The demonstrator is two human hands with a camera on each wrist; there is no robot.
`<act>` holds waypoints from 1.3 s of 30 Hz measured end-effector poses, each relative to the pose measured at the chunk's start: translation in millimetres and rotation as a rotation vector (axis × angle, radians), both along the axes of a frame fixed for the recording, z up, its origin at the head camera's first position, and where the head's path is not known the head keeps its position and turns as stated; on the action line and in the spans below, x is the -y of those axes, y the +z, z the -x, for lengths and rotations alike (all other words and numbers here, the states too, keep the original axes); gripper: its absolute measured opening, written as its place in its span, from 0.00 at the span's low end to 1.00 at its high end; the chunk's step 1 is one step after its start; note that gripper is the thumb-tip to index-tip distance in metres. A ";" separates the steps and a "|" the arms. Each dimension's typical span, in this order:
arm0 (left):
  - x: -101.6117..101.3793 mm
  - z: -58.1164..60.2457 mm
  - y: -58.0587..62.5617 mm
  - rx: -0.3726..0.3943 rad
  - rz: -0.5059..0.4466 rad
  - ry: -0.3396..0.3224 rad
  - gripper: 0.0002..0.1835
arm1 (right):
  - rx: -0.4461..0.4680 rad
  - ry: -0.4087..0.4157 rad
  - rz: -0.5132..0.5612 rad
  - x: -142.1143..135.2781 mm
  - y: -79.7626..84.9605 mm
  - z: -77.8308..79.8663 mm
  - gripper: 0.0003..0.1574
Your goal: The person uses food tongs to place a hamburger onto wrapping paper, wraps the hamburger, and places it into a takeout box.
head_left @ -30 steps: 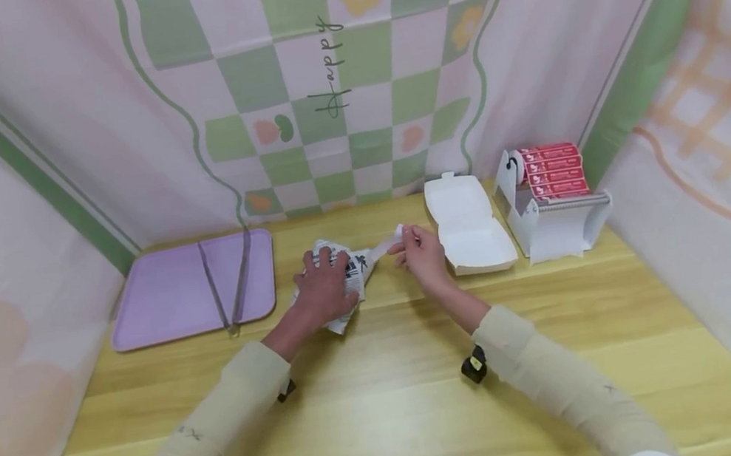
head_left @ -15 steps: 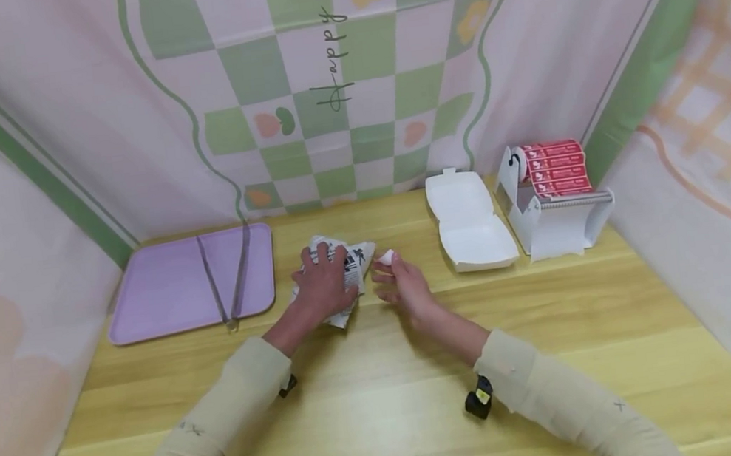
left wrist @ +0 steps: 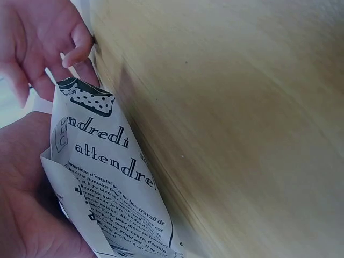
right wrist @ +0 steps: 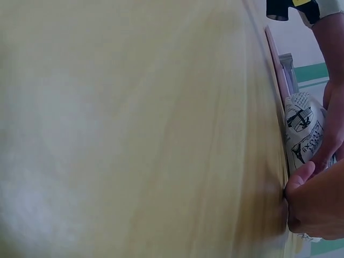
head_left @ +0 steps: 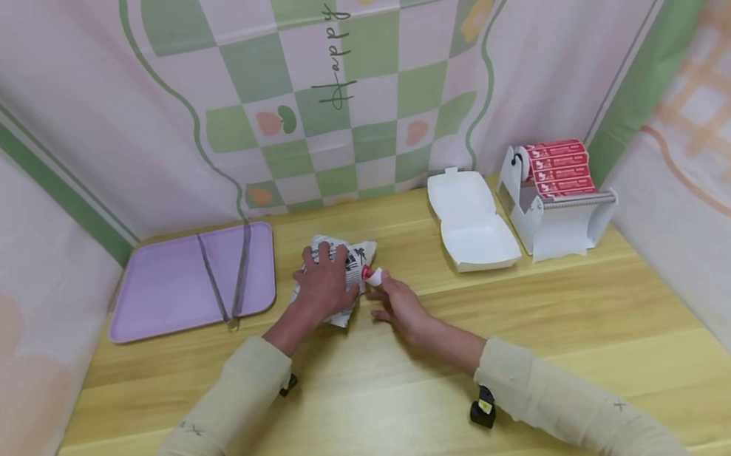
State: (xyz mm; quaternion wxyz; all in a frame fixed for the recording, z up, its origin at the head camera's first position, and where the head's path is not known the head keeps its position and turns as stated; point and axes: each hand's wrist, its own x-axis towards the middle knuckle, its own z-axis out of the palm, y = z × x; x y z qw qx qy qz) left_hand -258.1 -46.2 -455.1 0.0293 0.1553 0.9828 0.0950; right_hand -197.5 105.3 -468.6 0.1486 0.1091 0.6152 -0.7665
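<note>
In the head view a packet wrapped in printed newspaper-style paper (head_left: 360, 260) lies on the table. My left hand (head_left: 325, 284) rests over it, fingers spread across the top and thumb on its right side. Between thumb and fingers of my right hand (head_left: 406, 307) is a small red-and-white sticker (head_left: 375, 278), held at the packet's right edge. Black print covers the packet (left wrist: 115, 161) in the left wrist view, where the right hand (left wrist: 45, 40) appears beyond its narrow end. The right wrist view shows both hands close to the packet (right wrist: 303, 126); the sticker is hidden there.
A purple tray (head_left: 145, 292) with metal tongs (head_left: 238, 286) on it lies at left. To the right stand an opened white clamshell box (head_left: 479, 238) and a white dispenser (head_left: 566, 225) holding a roll of red stickers (head_left: 558, 163). A patterned curtain (head_left: 330, 150) hangs behind the table.
My right hand has moved left and down from near the white box to the packet's right edge, bringing the sticker with it. The left hand stays on the packet.
</note>
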 end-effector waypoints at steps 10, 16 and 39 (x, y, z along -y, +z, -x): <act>-0.3 0.0 0.6 0.005 0.029 -0.009 0.38 | 0.020 0.031 0.003 -2.2 -2.5 5.5 0.30; -0.7 0.3 0.8 0.013 0.033 -0.010 0.37 | -0.016 0.156 -0.018 -7.8 -2.2 10.1 0.32; 5.1 2.5 1.9 0.088 -0.016 -0.036 0.35 | -0.267 0.237 -0.548 -26.7 2.2 23.3 0.33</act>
